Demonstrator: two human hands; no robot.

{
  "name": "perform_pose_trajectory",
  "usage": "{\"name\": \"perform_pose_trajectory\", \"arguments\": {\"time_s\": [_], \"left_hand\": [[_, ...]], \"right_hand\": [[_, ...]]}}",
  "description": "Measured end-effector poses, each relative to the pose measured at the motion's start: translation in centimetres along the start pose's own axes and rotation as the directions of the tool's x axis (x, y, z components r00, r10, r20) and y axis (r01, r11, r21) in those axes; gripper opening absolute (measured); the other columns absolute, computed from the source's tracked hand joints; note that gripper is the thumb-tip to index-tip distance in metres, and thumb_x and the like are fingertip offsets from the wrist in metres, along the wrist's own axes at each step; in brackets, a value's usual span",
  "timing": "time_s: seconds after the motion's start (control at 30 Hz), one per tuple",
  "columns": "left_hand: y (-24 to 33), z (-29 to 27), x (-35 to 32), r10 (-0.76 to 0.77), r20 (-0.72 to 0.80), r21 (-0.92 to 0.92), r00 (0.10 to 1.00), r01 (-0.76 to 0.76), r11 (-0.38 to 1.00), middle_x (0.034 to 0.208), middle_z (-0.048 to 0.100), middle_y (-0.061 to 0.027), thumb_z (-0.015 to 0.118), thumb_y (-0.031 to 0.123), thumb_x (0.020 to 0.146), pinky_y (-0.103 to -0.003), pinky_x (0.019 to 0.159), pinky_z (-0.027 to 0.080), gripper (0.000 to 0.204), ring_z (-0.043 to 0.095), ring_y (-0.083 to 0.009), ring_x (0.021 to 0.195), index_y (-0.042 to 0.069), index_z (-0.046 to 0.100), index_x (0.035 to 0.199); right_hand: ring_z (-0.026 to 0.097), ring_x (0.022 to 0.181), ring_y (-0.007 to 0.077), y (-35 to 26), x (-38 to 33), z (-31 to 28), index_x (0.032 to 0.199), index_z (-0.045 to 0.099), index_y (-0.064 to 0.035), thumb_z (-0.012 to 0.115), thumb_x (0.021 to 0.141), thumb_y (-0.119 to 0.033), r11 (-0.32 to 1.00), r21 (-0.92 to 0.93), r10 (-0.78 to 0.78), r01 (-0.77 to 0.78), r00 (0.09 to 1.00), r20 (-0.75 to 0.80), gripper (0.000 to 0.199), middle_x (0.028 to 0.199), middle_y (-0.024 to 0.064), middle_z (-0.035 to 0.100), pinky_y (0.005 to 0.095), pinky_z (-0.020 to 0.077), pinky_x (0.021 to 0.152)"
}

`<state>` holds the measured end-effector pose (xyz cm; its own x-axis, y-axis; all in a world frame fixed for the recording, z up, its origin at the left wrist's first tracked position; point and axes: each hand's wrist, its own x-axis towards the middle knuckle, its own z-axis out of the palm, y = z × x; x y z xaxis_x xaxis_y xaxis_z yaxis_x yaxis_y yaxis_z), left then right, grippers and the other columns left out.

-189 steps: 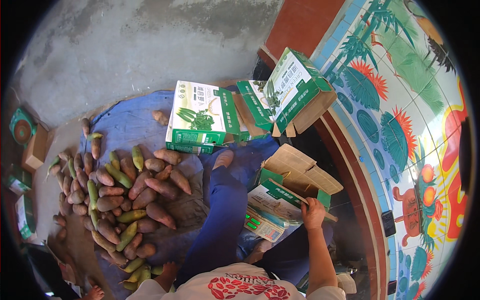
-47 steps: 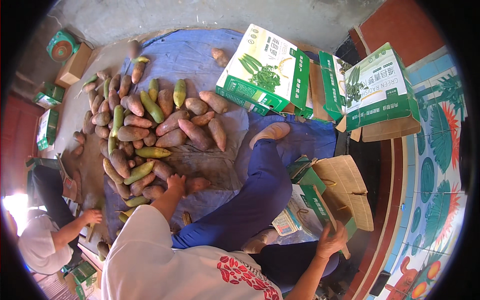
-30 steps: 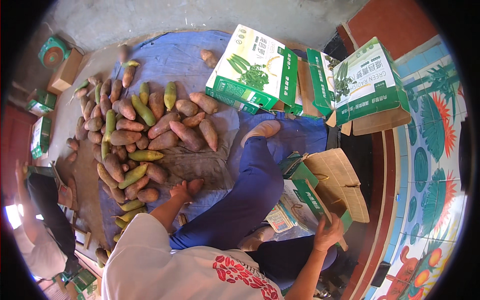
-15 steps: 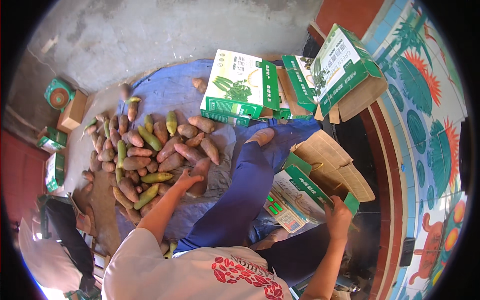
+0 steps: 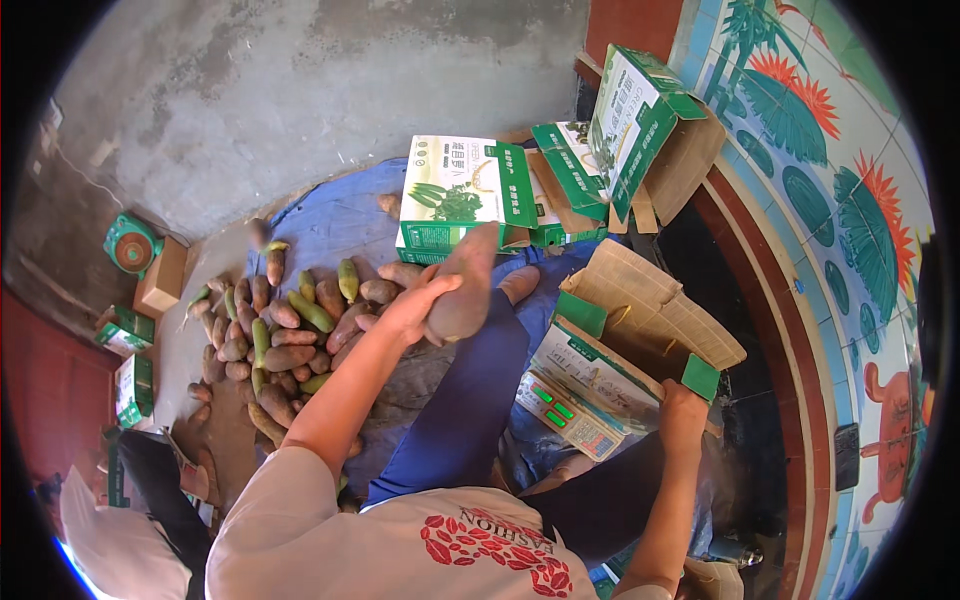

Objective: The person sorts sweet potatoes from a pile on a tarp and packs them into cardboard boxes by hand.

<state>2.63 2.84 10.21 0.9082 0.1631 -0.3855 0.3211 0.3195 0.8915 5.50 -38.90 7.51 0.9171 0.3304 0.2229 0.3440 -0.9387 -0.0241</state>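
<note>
Bare blue sheet [image 5: 325, 225] stretches beyond the root pile [image 5: 290, 355], and open air separates the raised reddish root [image 5: 466, 292] from the open carton [image 5: 592, 372], its flap spread wide. The left hand [image 5: 415, 308], forearm extended, clasps the root's thick end above the leg [image 5: 450, 390]; the right hand [image 5: 683, 408] grips the carton's near rim.

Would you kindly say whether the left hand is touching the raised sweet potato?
Touching: the head view shows the left hand gripping the sweet potato by its left side.

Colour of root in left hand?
The root is dull reddish-brown; best in the head view.
</note>
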Motion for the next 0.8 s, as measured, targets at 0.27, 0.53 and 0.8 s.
{"name": "perform_pose_trajectory", "arguments": {"time_s": [0.27, 0.53, 0.8], "left_hand": [[0.1, 7.8, 2.6, -0.006, 0.333, 0.102, 0.943, -0.03, 0.994, 0.133, 0.041, -0.0138, 0.067, 0.035, 0.076, -0.038, 0.1, 0.036, 0.08, 0.04, -0.0233, 0.121, 0.003, 0.028, 0.138], [0.2, 15.9, 3.5, -0.039, 0.373, 0.23, 0.927, -0.052, 0.972, 0.13, 0.043, -0.0147, 0.067, 0.036, 0.075, -0.036, 0.1, 0.033, 0.078, 0.04, -0.0222, 0.121, 0.0, 0.033, 0.135], [-2.2, 18.4, 5.1, -0.029, 0.371, 0.249, 0.928, -0.07, 0.966, 0.129, 0.044, -0.0195, 0.069, 0.041, 0.071, -0.034, 0.098, 0.035, 0.085, 0.042, -0.024, 0.12, -0.006, 0.035, 0.132]], "right_hand": [[0.058, 0.062, 0.0269, -0.4, -1.4, 1.4, 0.072, 0.053, -0.0099, 0.054, 0.073, -0.005, 0.998, -0.068, -0.012, -0.002, 0.977, -0.212, 0.005, 0.065, 0.0087, 0.055, 0.0379, 0.0446, 0.058], [0.058, 0.062, 0.0289, 0.9, -2.5, 2.0, 0.072, 0.054, -0.0081, 0.052, 0.073, -0.003, 0.993, -0.067, 0.088, -0.101, 0.979, -0.185, 0.006, 0.067, 0.0097, 0.057, 0.0394, 0.0455, 0.06], [0.058, 0.065, 0.0295, 0.2, -1.9, 2.0, 0.072, 0.053, -0.0085, 0.053, 0.074, -0.004, 0.998, -0.058, 0.006, -0.018, 0.98, -0.198, 0.005, 0.068, 0.0101, 0.056, 0.0403, 0.0452, 0.06]]}}
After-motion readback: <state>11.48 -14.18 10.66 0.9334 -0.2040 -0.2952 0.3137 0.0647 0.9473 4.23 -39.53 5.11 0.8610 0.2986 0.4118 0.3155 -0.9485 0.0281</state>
